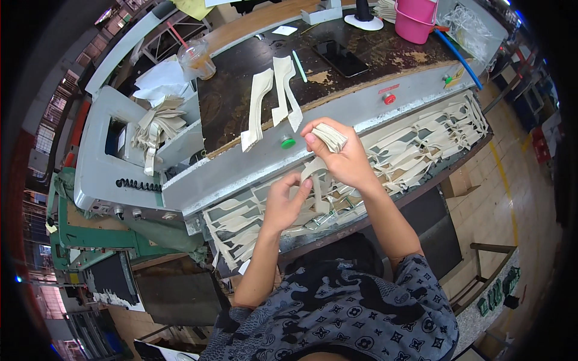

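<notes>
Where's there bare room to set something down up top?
Dark tabletop: one patch between the cup and left cream stack; another between the phone and pink bucket. Crowded: the lower bed, strewn with cream scraps below the left hand and right hand, and the bin at far left, heaped with cream pieces.
</notes>
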Tool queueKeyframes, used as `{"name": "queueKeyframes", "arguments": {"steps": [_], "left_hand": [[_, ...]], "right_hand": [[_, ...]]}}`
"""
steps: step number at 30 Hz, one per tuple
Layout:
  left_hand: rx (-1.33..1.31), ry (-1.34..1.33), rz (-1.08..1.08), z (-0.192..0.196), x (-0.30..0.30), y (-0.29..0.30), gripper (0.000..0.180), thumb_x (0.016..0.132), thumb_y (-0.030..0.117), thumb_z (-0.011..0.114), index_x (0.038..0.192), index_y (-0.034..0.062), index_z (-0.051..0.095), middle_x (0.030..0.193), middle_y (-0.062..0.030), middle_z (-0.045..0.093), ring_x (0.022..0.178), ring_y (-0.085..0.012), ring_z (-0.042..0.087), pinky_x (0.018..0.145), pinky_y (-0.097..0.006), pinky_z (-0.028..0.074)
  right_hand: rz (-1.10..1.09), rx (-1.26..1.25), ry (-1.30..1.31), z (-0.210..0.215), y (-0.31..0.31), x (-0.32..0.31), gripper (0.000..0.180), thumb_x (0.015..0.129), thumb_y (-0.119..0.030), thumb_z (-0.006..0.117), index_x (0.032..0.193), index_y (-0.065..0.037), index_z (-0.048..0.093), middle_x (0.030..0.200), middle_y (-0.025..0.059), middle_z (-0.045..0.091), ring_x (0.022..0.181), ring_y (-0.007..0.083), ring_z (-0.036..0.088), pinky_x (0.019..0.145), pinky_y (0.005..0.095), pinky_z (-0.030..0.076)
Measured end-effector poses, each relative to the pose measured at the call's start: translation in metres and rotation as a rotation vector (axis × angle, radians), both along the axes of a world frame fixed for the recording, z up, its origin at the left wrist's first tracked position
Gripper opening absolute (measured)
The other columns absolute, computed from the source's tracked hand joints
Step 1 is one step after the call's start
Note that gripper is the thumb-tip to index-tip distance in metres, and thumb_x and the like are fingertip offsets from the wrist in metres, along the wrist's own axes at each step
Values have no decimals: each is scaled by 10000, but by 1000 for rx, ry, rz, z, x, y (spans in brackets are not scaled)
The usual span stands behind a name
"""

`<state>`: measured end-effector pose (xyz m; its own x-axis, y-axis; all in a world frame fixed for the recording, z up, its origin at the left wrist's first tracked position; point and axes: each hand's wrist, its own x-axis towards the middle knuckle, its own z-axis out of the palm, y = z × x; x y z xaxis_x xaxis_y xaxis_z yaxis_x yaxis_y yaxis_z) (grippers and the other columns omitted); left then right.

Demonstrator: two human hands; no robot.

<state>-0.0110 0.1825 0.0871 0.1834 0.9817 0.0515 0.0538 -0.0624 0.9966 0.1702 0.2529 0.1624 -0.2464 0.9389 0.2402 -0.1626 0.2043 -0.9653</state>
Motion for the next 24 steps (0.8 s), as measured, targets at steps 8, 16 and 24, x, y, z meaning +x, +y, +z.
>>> {"name": "queueKeyframes", "arguments": {"steps": [8,16,24], "left_hand": [[-90,-230,91,3,14,-2,215,1010,120,734,1177,-4,675,1012,-10,713,888,-50,598,766,-222,468],[133,404,182,20,24,0,240,878,52,804,1105,13,739,873,-67,697,746,-88,623,682,-262,500],[234,325,271,11,39,8,395,846,79,825,1209,3,689,840,-90,699,715,-167,655,704,-309,526]], "right_hand": [[114,-110,113,3,4,4,149,1045,-182,708,1070,-36,714,874,-6,696,812,56,615,734,239,500],[92,-85,108,5,4,2,164,1051,-194,703,1078,-33,711,864,-8,687,811,47,605,725,231,488],[114,-109,146,1,7,3,165,1053,-194,701,1076,-31,710,887,-5,689,831,56,613,738,242,498]]}}
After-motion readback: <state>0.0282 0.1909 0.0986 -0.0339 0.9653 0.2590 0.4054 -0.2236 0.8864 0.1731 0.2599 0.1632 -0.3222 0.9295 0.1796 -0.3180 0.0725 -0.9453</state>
